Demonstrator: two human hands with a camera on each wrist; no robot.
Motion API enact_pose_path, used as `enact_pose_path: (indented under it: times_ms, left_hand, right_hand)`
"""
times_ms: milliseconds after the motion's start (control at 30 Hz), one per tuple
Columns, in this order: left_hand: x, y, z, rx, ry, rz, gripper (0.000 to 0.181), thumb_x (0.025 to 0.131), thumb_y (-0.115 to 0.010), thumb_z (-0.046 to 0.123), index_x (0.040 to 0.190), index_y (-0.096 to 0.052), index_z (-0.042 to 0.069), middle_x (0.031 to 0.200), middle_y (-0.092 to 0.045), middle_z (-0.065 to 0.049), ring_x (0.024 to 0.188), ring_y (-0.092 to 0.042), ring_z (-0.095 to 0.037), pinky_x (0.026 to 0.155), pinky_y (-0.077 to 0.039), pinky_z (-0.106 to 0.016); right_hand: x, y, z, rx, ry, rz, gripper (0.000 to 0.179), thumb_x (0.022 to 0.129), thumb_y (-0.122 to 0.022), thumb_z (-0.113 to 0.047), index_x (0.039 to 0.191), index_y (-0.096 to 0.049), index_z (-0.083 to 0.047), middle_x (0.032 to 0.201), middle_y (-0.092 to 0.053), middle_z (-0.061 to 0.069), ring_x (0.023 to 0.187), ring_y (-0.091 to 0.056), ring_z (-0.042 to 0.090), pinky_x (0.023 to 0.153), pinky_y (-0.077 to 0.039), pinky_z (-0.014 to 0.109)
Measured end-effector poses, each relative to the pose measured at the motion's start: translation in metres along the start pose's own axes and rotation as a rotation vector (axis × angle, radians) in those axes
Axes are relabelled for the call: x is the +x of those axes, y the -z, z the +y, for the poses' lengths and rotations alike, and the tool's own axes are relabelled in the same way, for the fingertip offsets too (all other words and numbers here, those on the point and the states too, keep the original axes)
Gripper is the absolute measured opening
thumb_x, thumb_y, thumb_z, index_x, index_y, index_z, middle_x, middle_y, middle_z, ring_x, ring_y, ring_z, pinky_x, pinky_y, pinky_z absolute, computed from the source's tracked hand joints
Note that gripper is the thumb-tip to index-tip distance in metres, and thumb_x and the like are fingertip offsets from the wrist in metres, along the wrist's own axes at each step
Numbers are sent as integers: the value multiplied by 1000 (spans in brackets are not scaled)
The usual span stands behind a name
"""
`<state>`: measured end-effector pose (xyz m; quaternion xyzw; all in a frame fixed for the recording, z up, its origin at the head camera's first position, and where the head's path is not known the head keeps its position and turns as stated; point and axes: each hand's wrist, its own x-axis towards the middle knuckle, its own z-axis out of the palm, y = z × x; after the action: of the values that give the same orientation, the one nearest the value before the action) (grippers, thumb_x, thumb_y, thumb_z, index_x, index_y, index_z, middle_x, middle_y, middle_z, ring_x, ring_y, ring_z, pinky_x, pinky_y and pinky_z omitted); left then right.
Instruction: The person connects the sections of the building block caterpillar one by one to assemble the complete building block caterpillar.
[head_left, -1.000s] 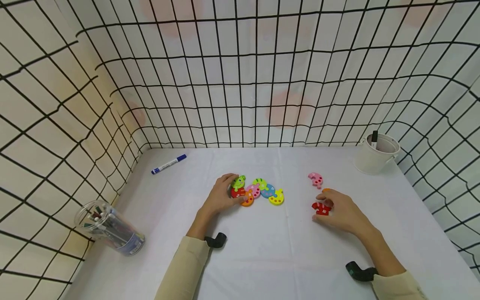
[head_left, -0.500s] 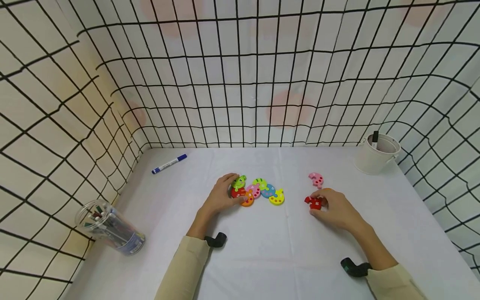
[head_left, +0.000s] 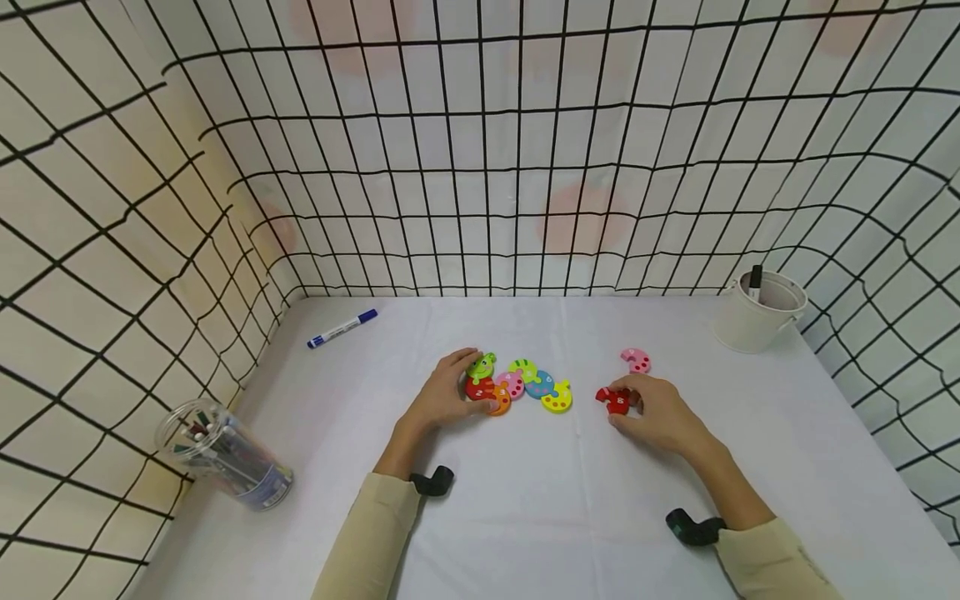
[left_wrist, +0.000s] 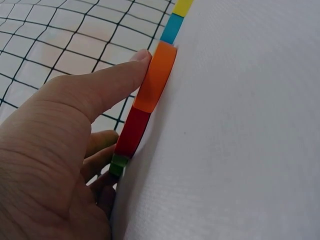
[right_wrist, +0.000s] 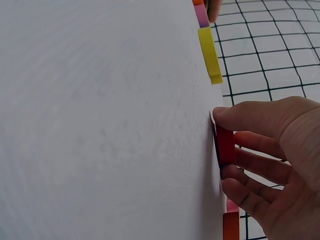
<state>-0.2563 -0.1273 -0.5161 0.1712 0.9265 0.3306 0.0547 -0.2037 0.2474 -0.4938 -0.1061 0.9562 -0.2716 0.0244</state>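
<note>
A row of joined, numbered caterpillar puzzle pieces lies on the white cloth in the head view, from the green smiling head (head_left: pixel 483 367) through red (head_left: pixel 477 388), orange (head_left: pixel 500 402), pink (head_left: pixel 513 384), light green and blue to the yellow piece (head_left: pixel 557 398). My left hand (head_left: pixel 444 393) holds the row's head end, its thumb against the orange piece's edge (left_wrist: pixel 157 80) and its fingers by the green head. To the right, my right hand (head_left: pixel 663 414) pinches a loose red puzzle piece (head_left: pixel 617 402) between thumb and fingers, close over the cloth.
A loose pink piece (head_left: pixel 637 360) lies beyond my right hand; an orange piece (right_wrist: pixel 231 227) shows in the right wrist view. Around the table are a blue-capped marker (head_left: pixel 342 328), a clear jar of pens (head_left: pixel 225 457) and a white bucket (head_left: pixel 752 321). Black wire mesh (head_left: pixel 480 175) encloses the table.
My right hand has slid left with the red piece, toward the yellow end of the row. My left hand has stayed at the head end.
</note>
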Motion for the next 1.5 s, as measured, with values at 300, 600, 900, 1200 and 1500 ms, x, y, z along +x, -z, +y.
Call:
enact_pose_path:
  times_ms: [300,600,900,1200,1500]
  left_hand:
    - [-3,1,-1,7,-7,-4,90,82,-81,46,159,-42,22,166,-35,-3,155,-31,-28,121,-34,-59]
    - [-5,3,-2,-1,-6,-18,90,81,-81,45,159,-42,21,166,-35,-4,155,-30,-29,121,-33,-60]
    - [-4,1,-4,-13,-17,-7,90,81,-82,44,158,-42,20,165,-37,-5,154,-32,-30,121,-34,-60]
    - [-2,3,0,-1,-29,-6,89,82,-82,42,158,-43,19,164,-38,-4,154,-31,-30,122,-32,-60]
    - [-1,4,1,8,-41,-28,89,82,-81,43,159,-42,20,166,-37,-3,155,-30,-28,124,-30,-58]
  right_hand:
    - [5,-3,-3,21,-5,7,46,85,-84,-24,127,-69,-14,100,-66,5,93,-57,23,74,-51,30]
    - [12,-8,-10,48,-25,-18,46,84,-85,-23,126,-69,-16,104,-64,6,97,-56,24,75,-55,30]
    - [16,-8,-14,35,-17,-11,45,85,-83,-20,127,-69,-16,106,-65,7,98,-57,25,74,-55,31]
    - [30,-3,-24,56,49,6,45,87,-81,-20,130,-68,-17,126,-68,7,105,-61,25,81,-61,37]
    - [42,-7,-31,71,104,-29,42,90,-77,-18,131,-67,-19,129,-69,3,105,-60,22,83,-56,35]
